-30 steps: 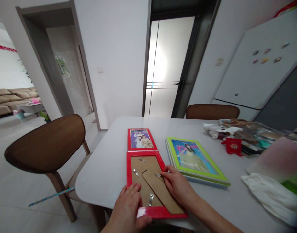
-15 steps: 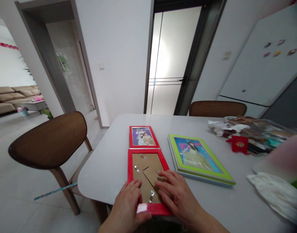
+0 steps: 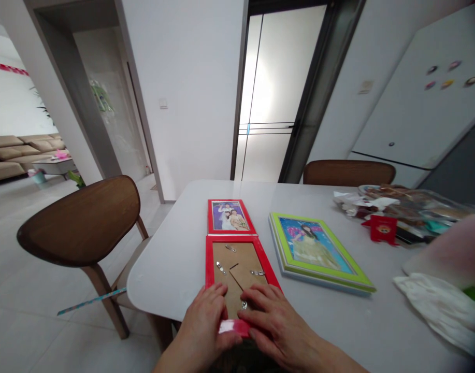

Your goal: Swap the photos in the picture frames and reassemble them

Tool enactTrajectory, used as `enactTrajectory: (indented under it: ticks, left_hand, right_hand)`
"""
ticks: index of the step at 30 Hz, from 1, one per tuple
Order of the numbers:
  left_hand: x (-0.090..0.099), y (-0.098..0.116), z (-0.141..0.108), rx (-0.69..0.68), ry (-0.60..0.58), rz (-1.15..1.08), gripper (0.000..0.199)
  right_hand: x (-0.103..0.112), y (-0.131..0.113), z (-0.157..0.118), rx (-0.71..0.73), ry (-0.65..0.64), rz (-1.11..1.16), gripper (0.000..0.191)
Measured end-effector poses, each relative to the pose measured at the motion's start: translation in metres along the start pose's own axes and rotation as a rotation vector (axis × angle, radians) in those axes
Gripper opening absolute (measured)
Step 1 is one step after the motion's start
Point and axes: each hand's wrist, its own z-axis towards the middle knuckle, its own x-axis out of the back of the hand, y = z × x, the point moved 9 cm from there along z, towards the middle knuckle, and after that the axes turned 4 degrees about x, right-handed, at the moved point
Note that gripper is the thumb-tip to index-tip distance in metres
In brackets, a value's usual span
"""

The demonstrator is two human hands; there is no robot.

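A red picture frame (image 3: 210, 261) lies back side up at the near table edge, its brown backing board (image 3: 241, 256) facing me. Several small metal turn clips sit around the board. My left hand (image 3: 206, 321) grips the frame's near left corner, thumb on the near rim and fingers over the side. With its fingertips at the near clip (image 3: 244, 305), my right hand (image 3: 278, 321) presses on the board while its thumb rests against the near rim. Touching the far end is a second red frame (image 3: 254, 225) with a family photo, face up.
To the right lie stacked green-edged photo frames (image 3: 318, 248). Further right are a red paper piece (image 3: 384, 229), plastic bags (image 3: 427, 204) and a white cloth (image 3: 435, 305). Wooden chairs stand left (image 3: 82, 223) and behind the white table (image 3: 163, 269).
My right hand has moved toward me, from the board's right side to the near clip, uncovering the right-hand clip. My left hand keeps its hold on the corner.
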Motion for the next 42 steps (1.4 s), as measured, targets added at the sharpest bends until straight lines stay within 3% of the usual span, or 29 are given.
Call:
enactTrajectory:
  ticks: [4,7,14,21,34,37,42]
  left_hand:
    - [-0.001,-0.001,0.0,0.013,-0.01,-0.002,0.028]
    - [-0.001,0.0,0.0,0.019,-0.025,-0.007,0.029]
    - [0.001,0.001,0.0,0.032,-0.044,-0.028,0.029]
    - [-0.004,-0.003,0.001,0.024,-0.043,-0.038,0.029]
    - [-0.004,-0.006,0.0,-0.007,-0.019,-0.048,0.033]
    - [-0.006,-0.007,-0.001,-0.007,-0.026,-0.033,0.034]
    - [-0.011,-0.009,0.001,0.028,-0.101,0.006,0.034]
  right_hand:
    - [0.005,0.008,0.008,-0.033,0.075,0.018,0.032]
    - [0.006,0.02,0.03,-0.08,0.13,-0.021,0.032]
    - [-0.01,0.03,0.078,-0.107,0.048,-0.167,0.025]
    - [-0.025,0.026,0.077,-0.015,-0.052,-0.242,0.021]
    - [-0.017,0.02,0.076,-0.056,0.022,-0.155,0.014]
    - [-0.013,0.033,0.079,-0.099,0.081,-0.067,0.015]
    - [0.0,0.081,0.089,-0.322,0.219,-0.075,0.022]
